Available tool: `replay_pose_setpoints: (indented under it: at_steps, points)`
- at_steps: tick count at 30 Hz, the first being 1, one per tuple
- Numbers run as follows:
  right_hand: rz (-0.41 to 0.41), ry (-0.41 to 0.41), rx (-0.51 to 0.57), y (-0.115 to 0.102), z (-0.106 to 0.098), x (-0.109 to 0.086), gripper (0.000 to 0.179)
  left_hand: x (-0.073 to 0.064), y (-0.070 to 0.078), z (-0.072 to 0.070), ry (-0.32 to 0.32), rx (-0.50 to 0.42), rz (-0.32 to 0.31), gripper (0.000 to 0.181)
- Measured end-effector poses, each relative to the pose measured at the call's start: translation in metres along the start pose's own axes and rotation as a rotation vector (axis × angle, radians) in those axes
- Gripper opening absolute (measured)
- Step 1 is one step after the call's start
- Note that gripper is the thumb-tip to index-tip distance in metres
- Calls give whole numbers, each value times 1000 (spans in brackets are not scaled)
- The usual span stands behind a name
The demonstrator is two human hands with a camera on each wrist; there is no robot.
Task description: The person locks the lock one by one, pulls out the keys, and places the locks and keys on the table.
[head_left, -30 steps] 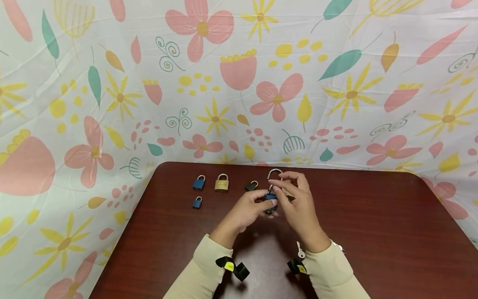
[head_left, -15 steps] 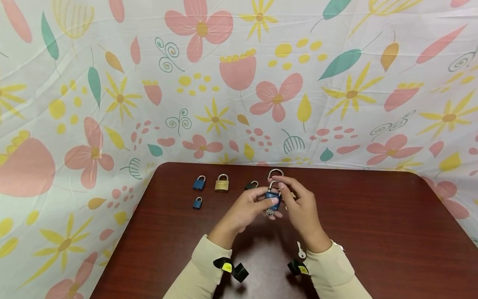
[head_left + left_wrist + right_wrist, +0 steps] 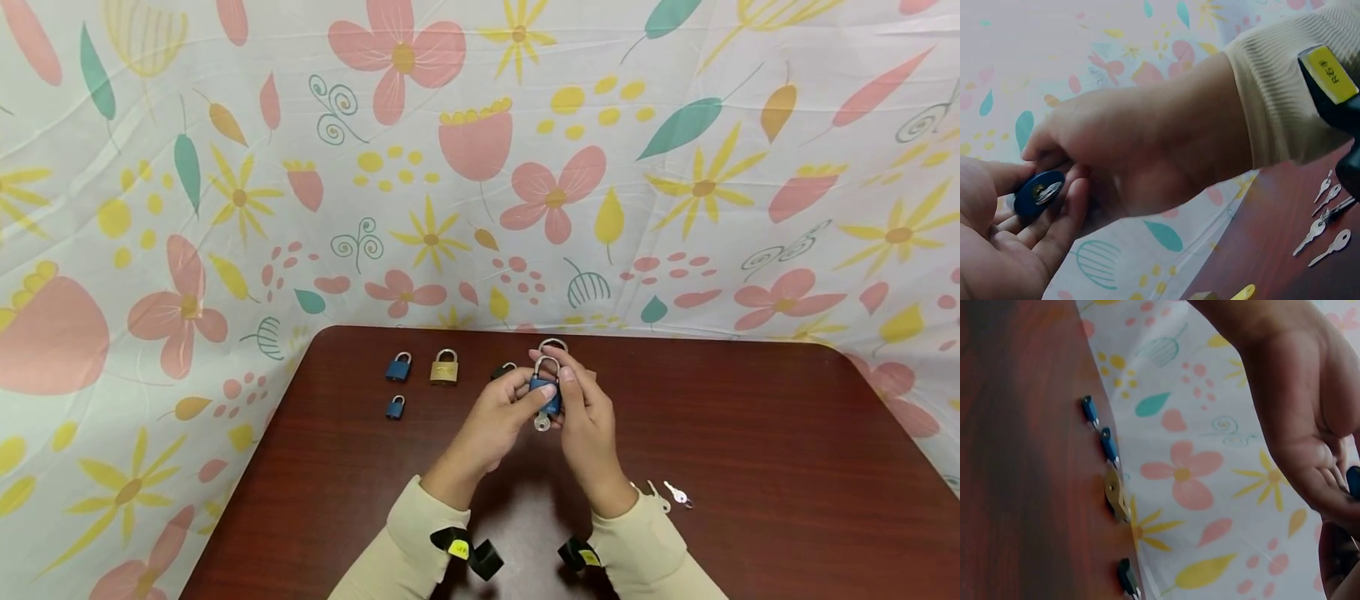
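A blue padlock with a steel shackle is held up over the table between both hands. A silver key sticks out of its bottom; in the left wrist view, the key lies against the padlock's underside. My left hand grips the body, thumb across its front. On the other side my right hand pinches the padlock's right edge by the shackle's foot, its fingers partly behind it. Whether the shackle's right end sits in the body is hidden by the right thumb.
Left on the table stand a blue padlock, a brass padlock and a small blue padlock. A black padlock and another padlock's shackle show behind the hands. Several loose keys lie beside the right wrist.
The right hand has come down and closer against the padlock. The padlock has turned upright, and its key now faces the head camera. More loose keys show beside the right cuff.
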State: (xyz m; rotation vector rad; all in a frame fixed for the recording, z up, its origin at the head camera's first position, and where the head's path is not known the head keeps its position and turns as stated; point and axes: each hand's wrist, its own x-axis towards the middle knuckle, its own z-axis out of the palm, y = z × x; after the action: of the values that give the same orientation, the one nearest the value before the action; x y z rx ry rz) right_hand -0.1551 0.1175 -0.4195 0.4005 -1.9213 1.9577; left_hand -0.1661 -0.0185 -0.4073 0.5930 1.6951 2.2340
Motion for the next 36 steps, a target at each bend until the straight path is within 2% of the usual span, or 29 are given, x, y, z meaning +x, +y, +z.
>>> replay_pose_setpoints:
  at_steps: [6,11,20,29,36]
  points:
    - [-22,83,64,2,10,-3,39,0,-1,9,92,20,12,25]
    - [-25,109,98,3,14,-5,39,-1,-3,16,162,54,13,24]
    - [-60,147,117,5,16,-7,39,-2,-7,22,186,28,37,28]
    - [-53,116,81,5,11,-5,38,2,-8,15,154,57,6,27]
    - [-7,-8,-4,2,3,-1,42,2,-3,11,166,81,-3,28]
